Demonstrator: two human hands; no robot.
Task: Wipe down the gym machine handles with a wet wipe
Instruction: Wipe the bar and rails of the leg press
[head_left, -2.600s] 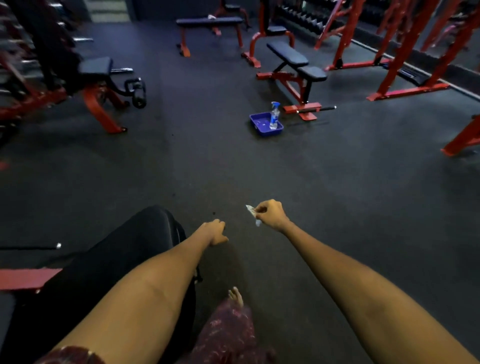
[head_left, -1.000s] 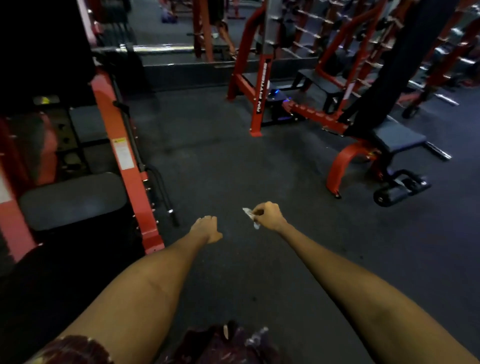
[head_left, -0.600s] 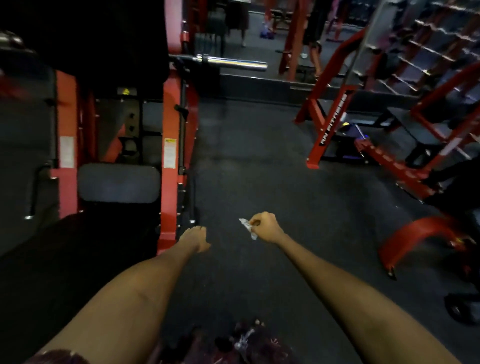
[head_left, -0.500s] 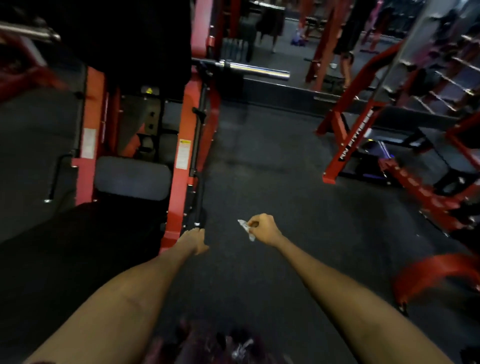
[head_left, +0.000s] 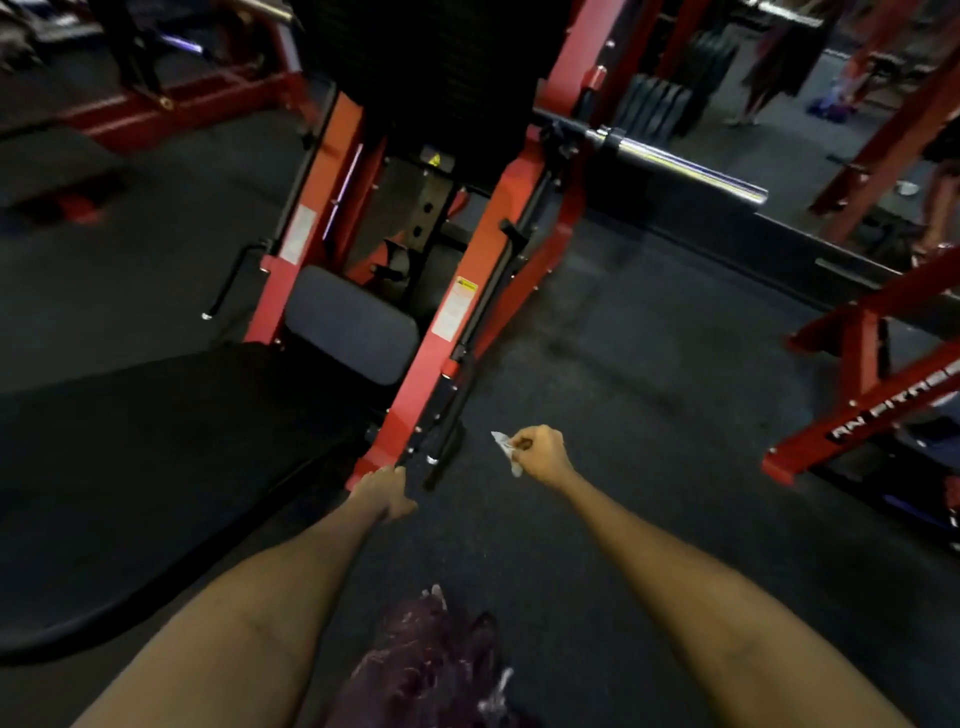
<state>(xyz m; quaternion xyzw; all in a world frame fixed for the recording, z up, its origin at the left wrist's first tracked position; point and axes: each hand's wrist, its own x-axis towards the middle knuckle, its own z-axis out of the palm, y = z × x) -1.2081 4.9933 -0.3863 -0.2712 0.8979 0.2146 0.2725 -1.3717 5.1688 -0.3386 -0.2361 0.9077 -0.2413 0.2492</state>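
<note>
My right hand (head_left: 540, 454) pinches a small crumpled white wet wipe (head_left: 505, 450) in front of me, above the dark floor. My left hand (head_left: 387, 493) is stretched forward with its fingers curled and holds nothing; it lies just below the lower end of the red leg-press machine (head_left: 431, 364). A thin black side handle (head_left: 451, 421) with a chrome tip runs down the machine's right rail, between my two hands. A second black handle (head_left: 228, 283) sticks out on the machine's left side.
The machine's black seat pad (head_left: 156, 467) fills the lower left and a grey pad (head_left: 353, 325) sits between the rails. A chrome bar (head_left: 680, 163) juts out to the right. Red rack frames (head_left: 862, 374) stand at right. Dark rubber floor (head_left: 623, 338) lies between.
The view has swung left from the open floor with the blue tray onto the red machine, which now looks closer. Both hands keep their pose; the wipe stays pinched in the right hand.
</note>
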